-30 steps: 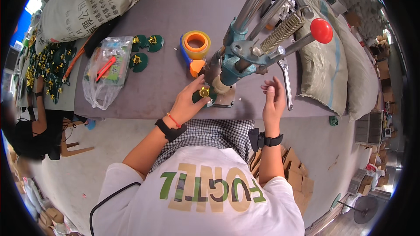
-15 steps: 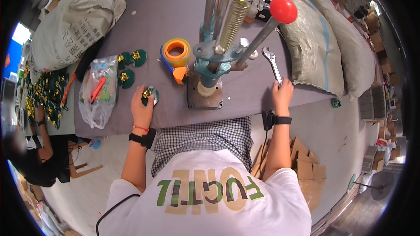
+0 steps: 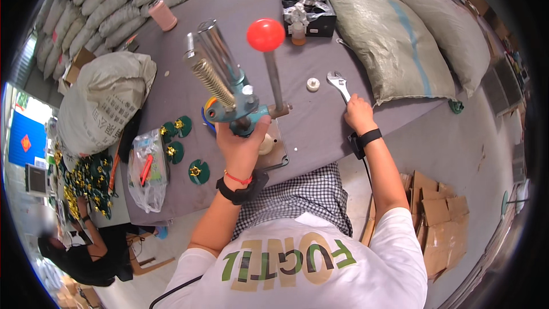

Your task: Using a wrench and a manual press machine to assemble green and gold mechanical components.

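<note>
My left hand [image 3: 240, 146] is closed around the body of a teal hand press [image 3: 245, 111], just below its top plate; its fingertips are hidden behind the column. The press has a coiled spring [image 3: 213, 83], a chrome post and a lever [image 3: 274, 80] topped by a red ball knob [image 3: 265, 35]. My right hand [image 3: 360, 114] is closed on the handle of a silver adjustable wrench [image 3: 339, 84], whose jaw end points away from me. A small white round part [image 3: 313, 84] lies left of the wrench. Several green discs with gold bows [image 3: 199, 172] lie left of the press.
A plastic bag [image 3: 150, 180] with a red cutter [image 3: 146, 169] lies at the left, near a white sack [image 3: 106, 100]. Tape rolls are partly hidden behind the press. A black box [image 3: 317, 20] and full woven sacks [image 3: 389, 40] are at the far right. Another person [image 3: 86, 252] works at left.
My left hand has left a green disc with a gold bow and moved right onto the press. My right hand stays at the wrench. The view has shifted, and the press appears tilted left.
</note>
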